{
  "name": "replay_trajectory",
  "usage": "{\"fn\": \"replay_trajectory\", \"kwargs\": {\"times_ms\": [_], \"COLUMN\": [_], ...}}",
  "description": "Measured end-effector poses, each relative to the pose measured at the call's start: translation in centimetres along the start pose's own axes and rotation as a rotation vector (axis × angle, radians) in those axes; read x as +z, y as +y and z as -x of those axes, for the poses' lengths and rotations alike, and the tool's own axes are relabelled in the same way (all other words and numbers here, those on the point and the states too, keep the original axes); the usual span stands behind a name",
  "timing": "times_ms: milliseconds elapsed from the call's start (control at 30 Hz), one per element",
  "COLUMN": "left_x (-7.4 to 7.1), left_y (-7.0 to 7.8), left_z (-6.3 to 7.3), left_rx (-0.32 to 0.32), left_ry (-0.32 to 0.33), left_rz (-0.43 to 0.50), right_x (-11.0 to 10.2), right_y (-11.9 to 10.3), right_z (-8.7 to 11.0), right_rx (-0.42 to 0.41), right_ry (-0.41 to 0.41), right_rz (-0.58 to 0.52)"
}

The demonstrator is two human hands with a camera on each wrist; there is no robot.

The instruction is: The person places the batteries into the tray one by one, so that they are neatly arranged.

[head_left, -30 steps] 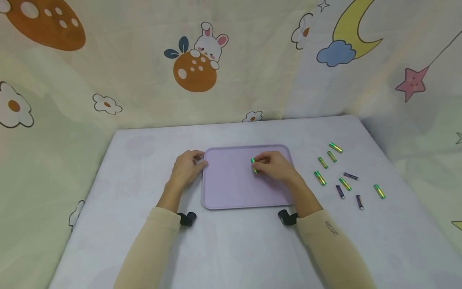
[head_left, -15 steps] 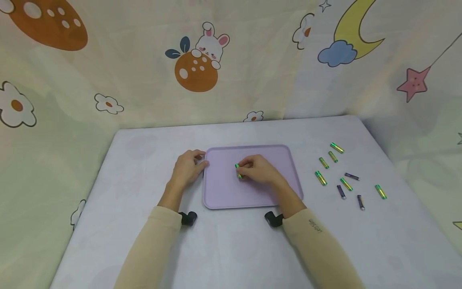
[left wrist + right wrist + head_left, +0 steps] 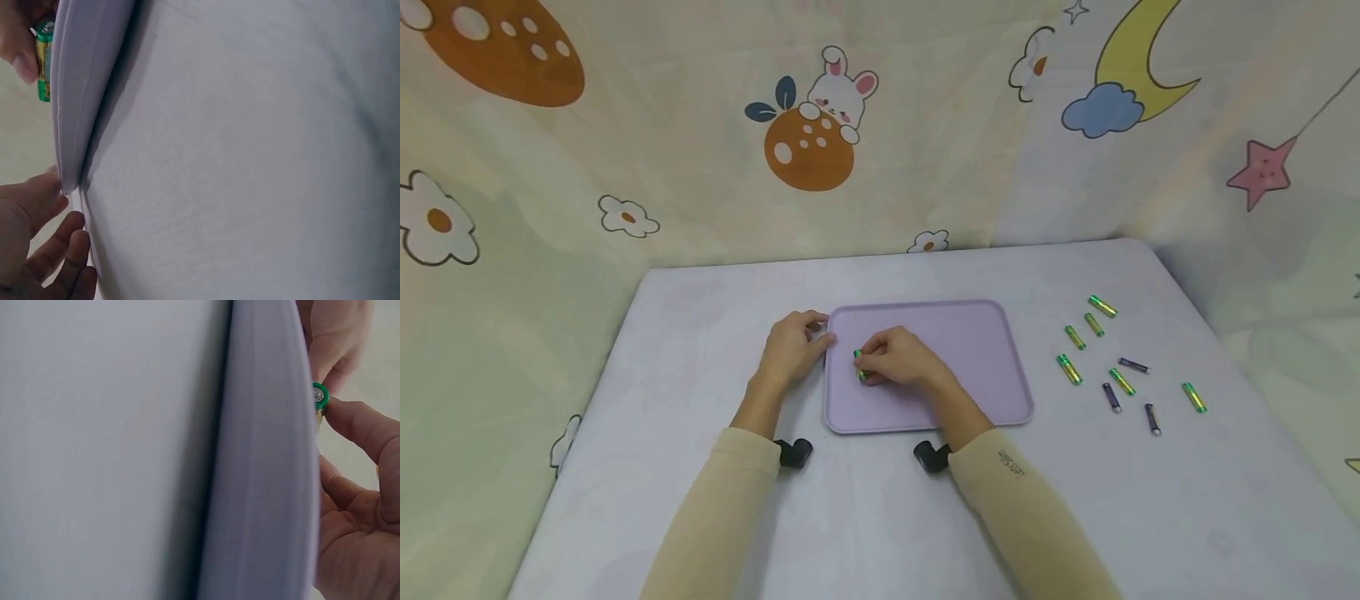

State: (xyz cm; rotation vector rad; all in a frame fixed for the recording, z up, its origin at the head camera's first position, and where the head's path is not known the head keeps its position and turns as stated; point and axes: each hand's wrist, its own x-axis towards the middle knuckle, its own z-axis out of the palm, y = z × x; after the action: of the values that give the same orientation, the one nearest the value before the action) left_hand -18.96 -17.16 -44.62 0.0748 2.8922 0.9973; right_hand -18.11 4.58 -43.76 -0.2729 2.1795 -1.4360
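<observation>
A lilac rectangular tray (image 3: 985, 350) lies on the table. My right hand (image 3: 898, 358) pinches a green-and-gold battery (image 3: 859, 367) between thumb and fingers, over the left part of the tray. In the left wrist view the battery (image 3: 44, 81) appears upright behind the tray's side wall (image 3: 87, 81), its metal end up. The right wrist view shows only its green-ringed top (image 3: 321, 394); the rim hides the rest. At the tray's upper left corner, my left hand (image 3: 786, 350) rests with thumb and fingertips at the rim, its other fingers loosely bent.
Right of the tray, several green-and-gold batteries (image 3: 1070, 369) lie scattered, in larger and smaller sizes. Among them are 3 dark purple batteries (image 3: 1112, 397). A printed cloth (image 3: 700, 125) hangs behind the white-covered table (image 3: 865, 533).
My right hand has carried the battery leftward across the tray, from the right half to near the left rim. The left hand has stayed at the tray's corner.
</observation>
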Motion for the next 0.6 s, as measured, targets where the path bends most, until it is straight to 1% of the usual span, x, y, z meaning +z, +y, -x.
{"fn": "replay_trajectory", "kwargs": {"times_ms": [67, 267, 433, 600], "left_x": [0.0, -0.1, -0.3, -0.5], "left_y": [0.0, -0.1, 0.2, 0.1], "left_z": [0.0, -0.1, -0.2, -0.3], "left_rx": [0.003, 0.013, 0.007, 0.006], "left_ry": [0.000, 0.009, 0.004, 0.001], "left_rz": [0.001, 0.028, 0.033, 0.030], "right_x": [0.3, 0.9, 1.4, 2.1], "right_y": [-0.1, -0.3, -0.7, -1.2], "right_z": [-0.1, -0.7, -0.9, -1.1], "right_rx": [0.005, 0.017, 0.021, -0.011], "right_ry": [0.000, 0.037, 0.051, 0.059], "right_rz": [-0.005, 0.041, 0.103, 0.186]}}
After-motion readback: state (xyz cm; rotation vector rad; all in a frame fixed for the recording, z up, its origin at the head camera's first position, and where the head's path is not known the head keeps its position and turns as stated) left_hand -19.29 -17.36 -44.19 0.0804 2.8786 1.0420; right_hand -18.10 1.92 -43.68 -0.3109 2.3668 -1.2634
